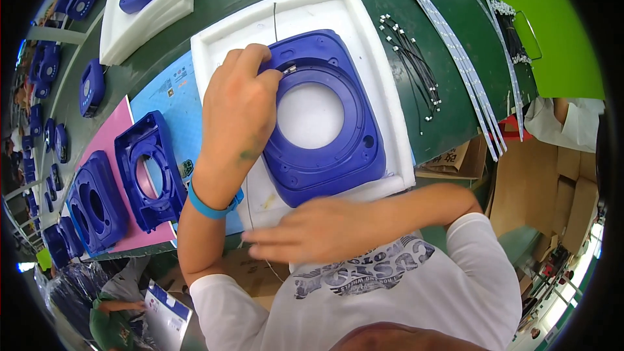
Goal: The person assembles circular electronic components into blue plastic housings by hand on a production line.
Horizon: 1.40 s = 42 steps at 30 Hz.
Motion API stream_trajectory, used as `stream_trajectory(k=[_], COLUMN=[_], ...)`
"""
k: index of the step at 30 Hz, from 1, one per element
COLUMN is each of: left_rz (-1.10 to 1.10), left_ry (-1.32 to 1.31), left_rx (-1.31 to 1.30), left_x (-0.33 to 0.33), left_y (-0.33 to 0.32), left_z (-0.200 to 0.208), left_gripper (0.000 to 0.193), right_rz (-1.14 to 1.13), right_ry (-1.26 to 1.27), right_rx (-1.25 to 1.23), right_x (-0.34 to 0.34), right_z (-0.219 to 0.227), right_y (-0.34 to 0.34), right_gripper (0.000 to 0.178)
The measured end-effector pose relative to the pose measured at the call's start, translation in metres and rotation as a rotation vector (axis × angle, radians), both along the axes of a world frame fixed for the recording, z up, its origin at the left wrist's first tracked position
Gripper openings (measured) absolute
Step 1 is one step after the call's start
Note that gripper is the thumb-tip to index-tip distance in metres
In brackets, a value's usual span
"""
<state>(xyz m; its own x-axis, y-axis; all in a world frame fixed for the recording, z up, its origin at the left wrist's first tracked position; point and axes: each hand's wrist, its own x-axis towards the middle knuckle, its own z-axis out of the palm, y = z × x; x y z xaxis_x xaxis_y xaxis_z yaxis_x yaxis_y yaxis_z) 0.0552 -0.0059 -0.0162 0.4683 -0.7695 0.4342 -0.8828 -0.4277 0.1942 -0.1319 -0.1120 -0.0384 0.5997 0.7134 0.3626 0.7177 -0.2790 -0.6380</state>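
A white, short-sleeved fabric T-shirt [429,299] covers the torso, with a large, mottled, dark grey-blue print [364,272] of block lettering across the chest. The loose white left sleeve [224,305] and the matching white right sleeve [480,240] both end near the elbow, leaving the forearms bare. A flat, bright blue wristband [209,205] circles the left wrist, with a small blue piece jutting from its inner side and a thin, pale cord [251,222] beside it. A small, dark greenish smudge [248,155] marks the skin between wristband and bare left hand [240,101]. The bare right hand [309,231] is blurred.
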Motion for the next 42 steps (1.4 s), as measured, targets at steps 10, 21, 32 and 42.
stream_trajectory(k=[10, 21, 32, 42], left_rz=[-0.051, 0.042, 0.055, 0.016], left_ry=[-0.011, -0.048, -0.101, -0.088], left_rx=[-0.047, -0.043, 0.018, 0.007], left_x=[0.008, 0.001, -0.004, 0.002], left_y=[-0.001, -0.008, -0.013, -0.003], left_z=[-0.008, -0.014, -0.016, -0.014], left_gripper=[0.011, 0.008, 0.011, 0.018], right_rz=[-0.027, -0.339, -0.696, -0.712], right_ry=[-0.228, 0.847, 0.881, 0.846], right_rx=[0.032, 0.943, 0.97, 0.754], right_x=[-0.013, -0.006, 0.031, 0.043], right_z=[-0.012, 0.016, 0.006, 0.018], right_y=[-0.003, -0.135, -0.134, -0.115], right_gripper=[0.016, 0.019, 0.05, 0.07])
